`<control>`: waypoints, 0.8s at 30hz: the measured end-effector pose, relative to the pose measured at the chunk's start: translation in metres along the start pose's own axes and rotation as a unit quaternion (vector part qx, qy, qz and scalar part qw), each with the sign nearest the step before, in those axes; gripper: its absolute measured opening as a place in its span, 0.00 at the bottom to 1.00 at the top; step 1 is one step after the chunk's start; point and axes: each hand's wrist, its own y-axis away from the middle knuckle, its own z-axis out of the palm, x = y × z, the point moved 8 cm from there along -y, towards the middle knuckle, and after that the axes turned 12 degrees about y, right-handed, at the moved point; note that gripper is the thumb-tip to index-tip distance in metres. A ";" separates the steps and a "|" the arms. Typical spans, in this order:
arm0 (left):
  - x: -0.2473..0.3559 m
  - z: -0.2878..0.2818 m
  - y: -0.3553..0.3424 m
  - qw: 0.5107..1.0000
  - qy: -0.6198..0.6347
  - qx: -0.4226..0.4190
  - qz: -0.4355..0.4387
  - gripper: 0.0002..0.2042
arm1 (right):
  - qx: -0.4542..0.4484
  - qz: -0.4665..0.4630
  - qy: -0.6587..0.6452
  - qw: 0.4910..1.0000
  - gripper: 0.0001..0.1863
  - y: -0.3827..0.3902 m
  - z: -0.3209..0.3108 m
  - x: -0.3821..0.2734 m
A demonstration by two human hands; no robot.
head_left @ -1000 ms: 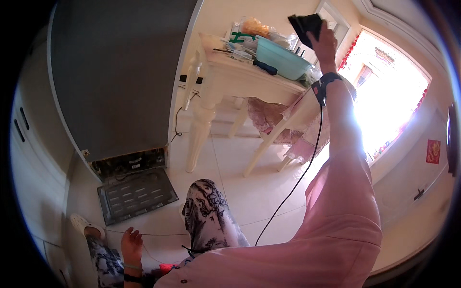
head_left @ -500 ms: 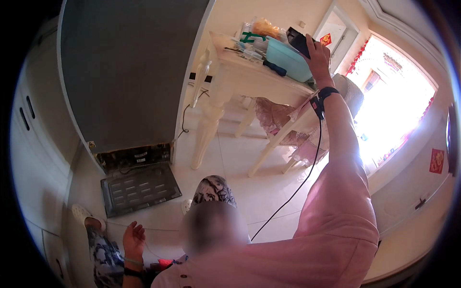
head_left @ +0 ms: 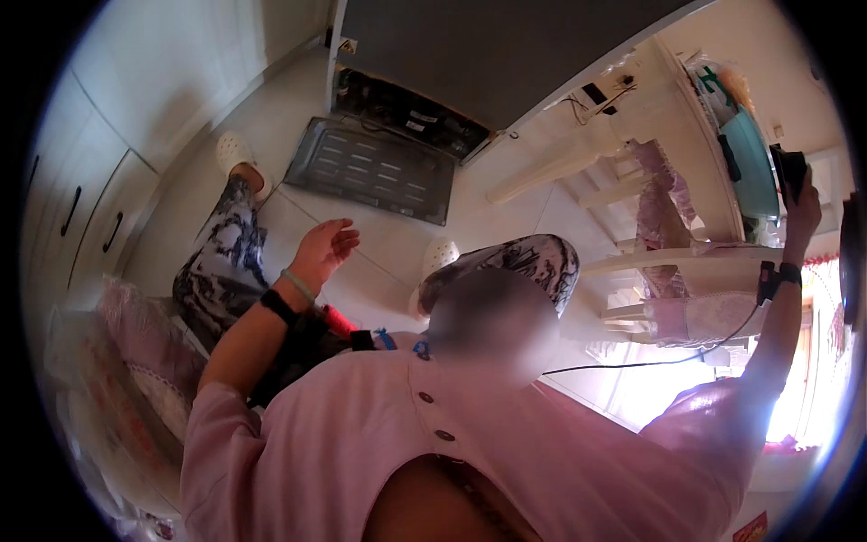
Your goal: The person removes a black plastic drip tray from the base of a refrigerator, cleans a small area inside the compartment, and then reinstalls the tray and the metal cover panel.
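Note:
My right hand [head_left: 804,208] is raised at the far right, gripping a black boxy object [head_left: 791,170] beside a light-blue plastic basin [head_left: 754,167]; its exact kind cannot be made out. Over the floor, my left hand [head_left: 327,253] hangs with loosely bent fingers apart and nothing visible in it. Beyond that hand, a dark slotted cover panel [head_left: 375,170] lies flat on the tiles. Behind the panel stands a tall grey appliance [head_left: 506,54], its low compartment [head_left: 411,113] uncovered and dark inside.
The basin sits on a cream table [head_left: 695,117] with bags and small items. A chair with pink lace cloth [head_left: 677,316] stands by it. White cabinets [head_left: 99,199] line the left. A black cable [head_left: 623,365] runs from my right wrist past my body.
My view has swung right and down, so the appliance, panel and table appear shifted. My right hand still holds the black object near the basin; my left hand remains over the floor.

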 end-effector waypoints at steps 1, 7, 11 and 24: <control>0.000 0.002 0.002 1.000 -0.001 0.003 0.001 0.10 | -0.003 0.037 0.003 0.999 0.30 -0.001 0.004 0.011; -0.005 0.017 0.002 0.999 -0.011 -0.031 0.002 0.11 | 0.158 0.250 -0.176 0.939 0.37 -0.010 -0.137 -0.056; 0.014 0.057 0.001 0.993 -0.072 -0.081 0.051 0.13 | -0.005 0.236 -0.483 0.843 0.33 0.006 -0.113 -0.185; 0.032 0.117 -0.072 0.969 -0.241 -0.008 0.048 0.38 | -0.434 0.228 -0.862 0.131 0.41 0.130 -0.076 -0.671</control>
